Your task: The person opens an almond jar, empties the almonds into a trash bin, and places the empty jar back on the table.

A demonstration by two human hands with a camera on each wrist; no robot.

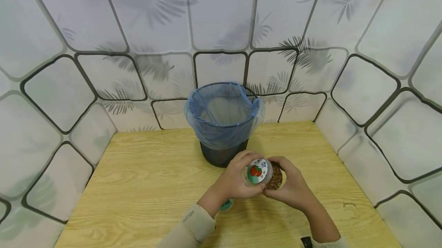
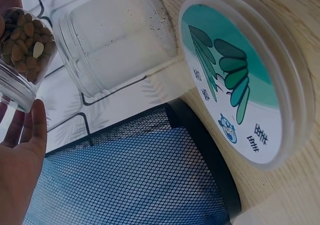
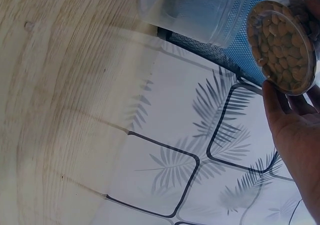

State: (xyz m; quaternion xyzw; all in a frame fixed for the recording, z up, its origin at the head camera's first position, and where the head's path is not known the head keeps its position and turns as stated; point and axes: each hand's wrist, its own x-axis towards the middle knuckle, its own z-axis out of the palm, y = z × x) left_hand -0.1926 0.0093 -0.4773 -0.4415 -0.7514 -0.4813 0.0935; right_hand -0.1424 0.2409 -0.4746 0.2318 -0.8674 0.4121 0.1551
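Note:
A clear jar of brown almonds [image 3: 282, 50] is tipped on its side between the two hands. My left hand [image 1: 238, 177] grips the mouth end, where a round lid [image 1: 256, 171] with a red tomato picture faces up. Curled around the base end is my right hand [image 1: 291, 184], with the almonds showing through the bottom. Below the hands, a clear jar [image 2: 117, 35] without almonds stands on the table. A white lid [image 2: 230, 85] with green pods printed on it is beside that jar, mostly covered by the left forearm in the head view.
Just beyond the hands stands a black mesh bin [image 1: 221, 158] lined with a blue plastic bag [image 1: 224, 133]. The wooden table [image 1: 148, 179] is enclosed by patterned cloth walls [image 1: 221, 22] at the back and on both sides.

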